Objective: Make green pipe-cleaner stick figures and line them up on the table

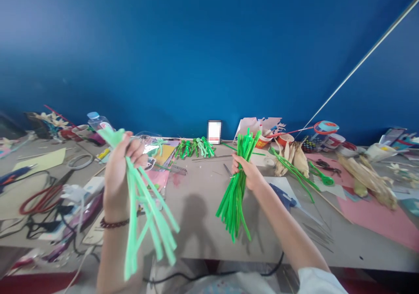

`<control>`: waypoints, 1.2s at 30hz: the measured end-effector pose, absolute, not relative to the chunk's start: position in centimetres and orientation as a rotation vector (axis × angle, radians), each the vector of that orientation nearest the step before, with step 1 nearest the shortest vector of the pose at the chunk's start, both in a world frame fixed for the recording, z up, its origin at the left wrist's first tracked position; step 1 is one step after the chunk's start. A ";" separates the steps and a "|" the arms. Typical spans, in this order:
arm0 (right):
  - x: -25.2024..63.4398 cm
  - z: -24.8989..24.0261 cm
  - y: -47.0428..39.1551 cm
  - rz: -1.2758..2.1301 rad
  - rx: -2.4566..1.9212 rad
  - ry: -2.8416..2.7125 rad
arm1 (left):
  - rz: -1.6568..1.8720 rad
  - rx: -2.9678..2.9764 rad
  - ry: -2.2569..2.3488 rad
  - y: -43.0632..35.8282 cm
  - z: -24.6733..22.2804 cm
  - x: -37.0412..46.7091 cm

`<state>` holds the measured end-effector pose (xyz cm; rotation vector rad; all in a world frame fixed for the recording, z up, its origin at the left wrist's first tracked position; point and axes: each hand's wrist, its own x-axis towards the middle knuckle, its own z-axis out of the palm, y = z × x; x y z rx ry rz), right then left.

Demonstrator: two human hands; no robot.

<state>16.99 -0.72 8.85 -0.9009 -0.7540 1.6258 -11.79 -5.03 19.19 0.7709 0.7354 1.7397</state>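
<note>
Raised at the left, my left hand (pixel 116 176) is closed around a loose bunch of pale mint-green pipe cleaners (pixel 149 217). Their long ends fan out downward, and short ends poke up above the fist. My right hand (pixel 244 169) grips a thicker bundle of bright green pipe cleaners (pixel 234 202) near its upper part. That bundle hangs over the table, spreading at the bottom. Behind, between the two hands, a row of small twisted green pipe-cleaner pieces (pixel 194 147) lies along the back of the table.
On the right are a blue glue gun (pixel 284 196), dried corn husks (pixel 369 178), pink paper (pixel 381 217) and paper cups (pixel 262 142). A lit phone (pixel 214 132) leans at the back wall. Red cable (pixel 41 198), a power strip (pixel 65 224) and a water bottle (pixel 99 121) occupy the left.
</note>
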 end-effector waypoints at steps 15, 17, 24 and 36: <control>12.6 8.0 -3.0 1.989 -0.951 -0.851 | 1.522 1.140 1.161 -2.2 10.3 0.8; 12.7 7.9 -3.0 1.987 -0.955 -0.885 | 1.513 1.146 1.172 -2.0 10.0 0.9; 12.4 8.3 -3.1 1.962 -0.948 -0.905 | 1.504 1.359 1.215 -1.4 8.6 0.5; 12.1 7.8 -3.1 2.046 -1.006 -0.855 | 1.537 1.255 1.157 -1.1 7.9 1.2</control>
